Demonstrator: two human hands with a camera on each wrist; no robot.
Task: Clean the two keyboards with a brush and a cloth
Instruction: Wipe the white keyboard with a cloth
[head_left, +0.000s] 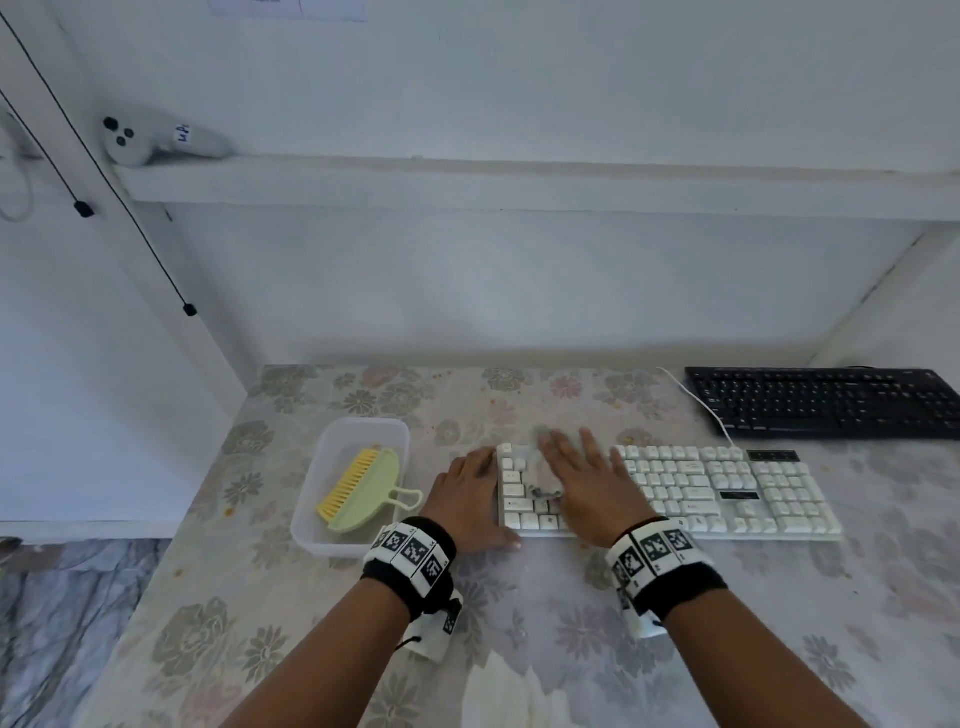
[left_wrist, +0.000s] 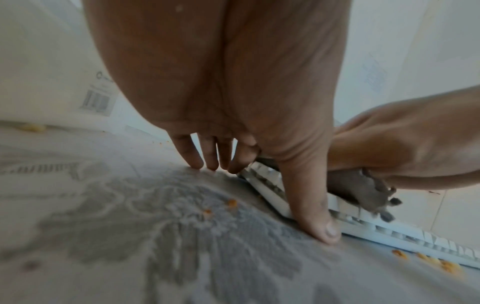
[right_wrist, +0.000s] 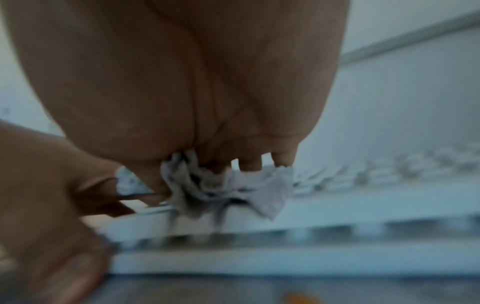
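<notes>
On the flowered tablecloth (head_left: 519, 613) we see our right hand (head_left: 582, 483) spread flat, fingers straight, pressing a grey cloth (head_left: 540, 467) onto the left end of the white keyboard (head_left: 727, 493); our left hand (head_left: 467, 493) lies open beside that end, fingertips on the table and thumb (left_wrist: 311, 209) against the keyboard's edge; the brush (head_left: 358, 493) sits in a clear tub (head_left: 311, 535) to the left; the black keyboard (head_left: 821, 402) lies behind, well apart.

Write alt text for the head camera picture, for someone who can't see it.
A right hand presses a grey cloth onto a white keyboard while the left hand steadies its end. A brush lies in a tub; a black keyboard waits behind.
</notes>
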